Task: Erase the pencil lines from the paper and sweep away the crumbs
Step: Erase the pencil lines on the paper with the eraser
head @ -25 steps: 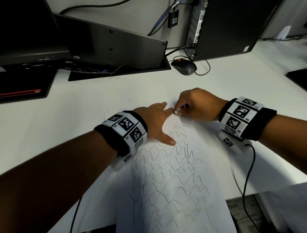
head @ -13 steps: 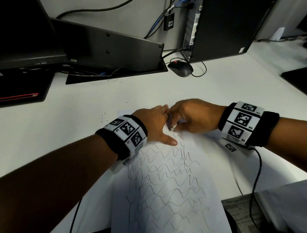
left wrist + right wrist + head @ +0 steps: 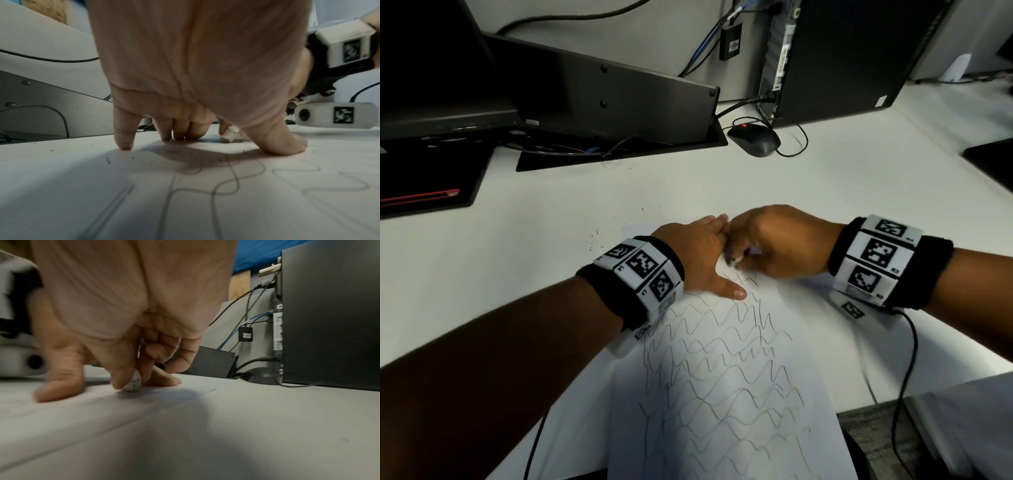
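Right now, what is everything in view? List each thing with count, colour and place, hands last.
paper: one, white, on the desk under both hands
pencil lines: many wavy, grey, across the paper's near part
eraser: one, white, smudged, tip on the paper's far end
crumbs: several, dark, on the desk left of the paper
desk: one, white
mouse: one, black, far centre
computer tower: one, black, far right
monitor: one, black, far left
left hand: fingers spread, pressing the paper
right hand: pinches the eraser
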`<state>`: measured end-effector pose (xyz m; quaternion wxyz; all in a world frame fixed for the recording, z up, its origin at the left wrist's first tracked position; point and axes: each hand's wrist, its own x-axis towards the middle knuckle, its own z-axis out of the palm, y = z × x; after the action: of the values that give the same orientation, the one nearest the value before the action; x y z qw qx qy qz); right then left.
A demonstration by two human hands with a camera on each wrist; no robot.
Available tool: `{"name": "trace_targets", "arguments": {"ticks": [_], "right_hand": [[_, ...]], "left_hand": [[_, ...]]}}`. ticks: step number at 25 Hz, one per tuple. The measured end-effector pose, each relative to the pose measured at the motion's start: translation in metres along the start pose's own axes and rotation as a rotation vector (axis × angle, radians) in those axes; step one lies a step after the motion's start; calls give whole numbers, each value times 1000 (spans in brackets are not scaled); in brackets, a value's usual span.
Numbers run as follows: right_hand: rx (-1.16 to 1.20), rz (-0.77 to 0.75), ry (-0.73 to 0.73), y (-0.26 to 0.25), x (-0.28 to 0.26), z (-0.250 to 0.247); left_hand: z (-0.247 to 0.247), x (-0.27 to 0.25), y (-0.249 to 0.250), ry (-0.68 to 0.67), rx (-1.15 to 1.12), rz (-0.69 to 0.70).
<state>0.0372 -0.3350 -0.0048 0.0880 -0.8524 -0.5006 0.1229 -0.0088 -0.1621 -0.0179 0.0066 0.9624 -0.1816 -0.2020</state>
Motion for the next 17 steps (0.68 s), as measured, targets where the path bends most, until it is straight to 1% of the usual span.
{"name": "trace_targets", "arguments": {"ticks": [1,2,5,6,7,9,10,13,15,17], "right_hand": [[6,-25,-33,-2,-1,0],[2,-14,-42,-1,0,-2],[-56,102,33,8,3,-11],[-69,99,33,7,1,-10],[-66,64,8,4,0,-8],[-30,-3,-77,-3,-4,-5],[-30,10,-90,-1,-5,-7],[-106,111,-6,7,0,-15],[-81,67,-23,3,-2,-12],[-36,4,-94,-2,-5,-8]], "left_hand": [[0,0,0,-3,-5,3],[0,0,-1,-4,-5,3],[0,0,0,3,14,-5],[0,0,1,6,13,-2],[1,0,0,9,4,2],[0,-1,-1,4,-20,1],[0,-1,-1,-1,-18,-2],[0,-1,0,-5,25,-7],[0,-1,0,-2,14,-10],[0,-2,-1,-6,-11,-10]]}}
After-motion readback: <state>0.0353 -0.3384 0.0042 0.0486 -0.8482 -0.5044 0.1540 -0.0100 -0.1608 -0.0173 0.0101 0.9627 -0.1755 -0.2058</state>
